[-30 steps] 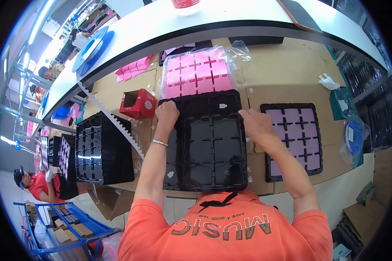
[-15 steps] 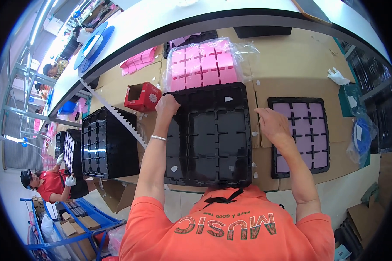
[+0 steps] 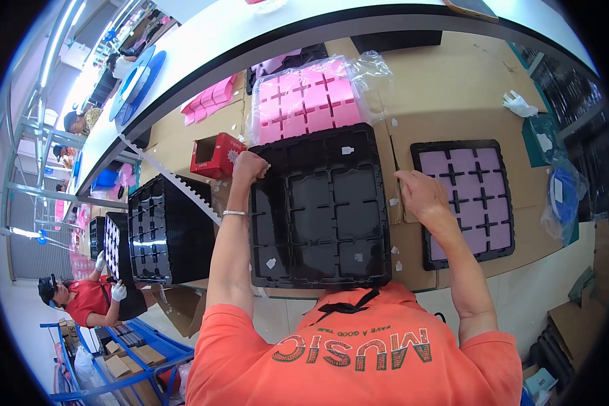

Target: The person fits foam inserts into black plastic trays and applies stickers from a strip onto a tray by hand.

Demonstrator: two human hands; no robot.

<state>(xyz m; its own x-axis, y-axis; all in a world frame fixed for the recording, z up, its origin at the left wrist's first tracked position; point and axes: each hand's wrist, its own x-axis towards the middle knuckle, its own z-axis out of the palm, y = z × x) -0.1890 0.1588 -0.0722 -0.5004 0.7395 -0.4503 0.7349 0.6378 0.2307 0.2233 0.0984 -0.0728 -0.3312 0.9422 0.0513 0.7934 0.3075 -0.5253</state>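
Note:
A large black plastic tray with rectangular compartments lies in front of me, its surface glossy. One small white tag sits in its top right part and another white tag in its lower left. My left hand is closed in a fist over the tray's upper left edge; a tiny pale bit shows at its fingertips, too small to name. Beyond the tray's right edge, my right hand hovers with curled fingers, thumb and forefinger pinched. Whatever they hold, if anything, cannot be made out. Right of it rests a black tray with lilac inserts.
A pink slotted sheet in clear plastic lies behind the tray. A red box and a tall stack of black trays stand left. Cardboard covers the table; a white glove lies far right. A co-worker holds another tray.
The whole view has shifted slightly. My left hand stays at the tray's upper left edge, and my right hand keeps its pinch. The co-worker's tray has tilted a little.

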